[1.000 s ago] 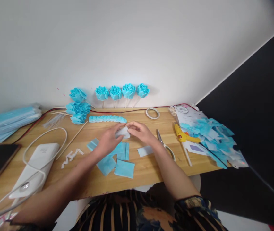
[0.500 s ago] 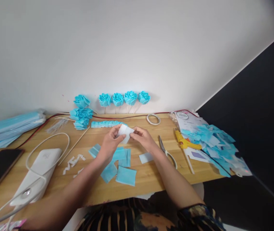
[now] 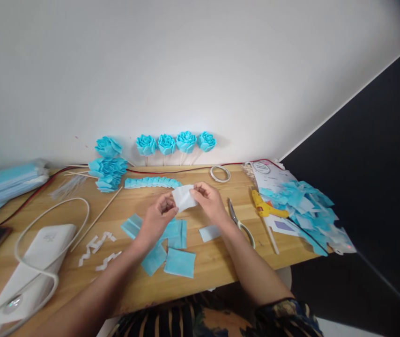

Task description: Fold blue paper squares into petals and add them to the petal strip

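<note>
Basically, clock centred on the white piece (image 3: pixel 185 199), 12 pointing away from the wearer: it's held up between both hands, above the table (image 3: pixel 214 269).

Right hand (image 3: pixel 210 201) at 3 pinches the right edge, thumb on the near face. Left hand (image 3: pixel 156 217) at 8 has fingers curled and thumb tip at the lower-left corner; grip looks light, exact pressure can't be read.

To do this well, my take:
- Hold by edges only. Sheet looks thin, so hard pinching would likely crease the middle.
- Level both hands; left sits slightly nearer the wearer, so the piece tilts.
- Pull just enough to flatten it. Too much may stretch or tear it.
- Match corners before pressing anything down; keep right thumb as the fixed point, adjust with the left.

Watch clearance: blue squares (image 3: pixel 180 263) at 6, pale piece (image 3: pixel 209 233) at 5 near the right wrist, scissors (image 3: pixel 233 213) at 4, beside the right forearm. Overlapped blue row (image 3: pixel 151 182) at 10 is close, so don't drag the left knuckles through it. Glue gun (image 3: pixel 268 208) at 3, well apart.
</note>
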{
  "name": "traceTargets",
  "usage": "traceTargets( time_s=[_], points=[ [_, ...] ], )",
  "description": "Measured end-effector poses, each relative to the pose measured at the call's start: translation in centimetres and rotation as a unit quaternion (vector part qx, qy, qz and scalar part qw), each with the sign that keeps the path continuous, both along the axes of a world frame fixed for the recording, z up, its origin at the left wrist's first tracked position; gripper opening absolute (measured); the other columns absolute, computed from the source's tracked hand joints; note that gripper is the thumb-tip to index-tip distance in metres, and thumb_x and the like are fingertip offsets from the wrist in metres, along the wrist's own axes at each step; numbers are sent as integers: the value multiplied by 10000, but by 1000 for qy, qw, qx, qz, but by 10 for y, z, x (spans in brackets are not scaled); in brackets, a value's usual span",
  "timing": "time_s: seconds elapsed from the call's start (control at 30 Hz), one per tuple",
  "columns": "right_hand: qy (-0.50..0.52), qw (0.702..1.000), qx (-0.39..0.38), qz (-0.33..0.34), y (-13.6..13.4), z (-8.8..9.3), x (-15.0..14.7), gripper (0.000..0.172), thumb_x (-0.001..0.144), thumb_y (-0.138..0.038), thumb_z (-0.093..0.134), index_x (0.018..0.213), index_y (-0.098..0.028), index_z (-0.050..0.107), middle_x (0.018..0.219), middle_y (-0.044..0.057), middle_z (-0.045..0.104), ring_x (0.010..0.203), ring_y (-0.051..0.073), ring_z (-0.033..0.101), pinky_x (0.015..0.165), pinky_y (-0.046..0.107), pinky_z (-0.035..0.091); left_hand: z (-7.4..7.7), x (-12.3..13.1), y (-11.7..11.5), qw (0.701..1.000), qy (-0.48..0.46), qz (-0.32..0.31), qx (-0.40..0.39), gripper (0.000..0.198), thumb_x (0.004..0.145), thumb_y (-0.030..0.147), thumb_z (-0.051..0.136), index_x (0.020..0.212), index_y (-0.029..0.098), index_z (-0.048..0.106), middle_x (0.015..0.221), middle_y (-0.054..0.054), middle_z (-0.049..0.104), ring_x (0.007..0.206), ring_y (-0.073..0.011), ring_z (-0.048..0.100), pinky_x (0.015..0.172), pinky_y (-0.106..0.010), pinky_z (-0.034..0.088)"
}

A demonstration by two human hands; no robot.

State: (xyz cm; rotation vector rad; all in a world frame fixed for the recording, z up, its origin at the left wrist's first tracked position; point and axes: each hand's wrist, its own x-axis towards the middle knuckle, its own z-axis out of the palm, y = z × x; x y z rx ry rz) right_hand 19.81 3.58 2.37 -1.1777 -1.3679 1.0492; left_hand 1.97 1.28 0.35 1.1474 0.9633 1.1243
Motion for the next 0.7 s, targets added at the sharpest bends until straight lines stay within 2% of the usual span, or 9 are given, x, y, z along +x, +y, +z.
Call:
traceTargets(
  time_s=[0.1,0.2,0.3,0.37,0.53,0.7],
  points=[
    [-1,999,18,-51,9,21,23,199,748,-373,657,779,-200,564,644,-48,504,572,101,447,539,221,363,0,-5,-1,998,59,10,17,426,767,238,643,1180,167,565,768,26,579,703,-112,539,682,-236,423],
    [-22,999,19,-18,19,42,49,195,752,-372,652,810,-197,587,688,-35,560,588,101,481,547,221,385,3,-8,-3,996,84,14,33,384,792,262,609,1163,166,576,780,17,575,718,-118,537,692,-246,419],
    [-63,997,20,27,29,48,67,228,766,-368,642,906,-191,607,693,-31,586,598,106,513,561,225,402,4,-8,-5,993,106,7,49,352,800,271,588,1136,165,595,785,10,578,732,-126,540,711,-257,419],
    [-95,994,1,55,36,40,74,284,774,-367,635,993,-190,599,684,-33,590,593,112,527,559,229,409,3,-8,-5,992,115,6,51,338,808,277,574,1126,165,603,789,7,579,734,-129,541,711,-259,420],
    [-215,970,-22,110,51,5,84,362,825,-368,559,1130,-174,558,737,-5,628,645,139,593,582,247,455,-1,-9,-3,991,119,5,56,314,820,271,557,1112,170,613,784,9,580,724,-128,539,706,-256,426],
    [-301,946,-5,120,55,-18,81,282,795,-271,622,1061,-180,621,786,23,685,688,164,631,623,270,478,-5,-10,-1,991,114,4,70,301,830,262,547,1110,175,613,776,14,576,728,-127,545,715,-253,432]
  ],
)
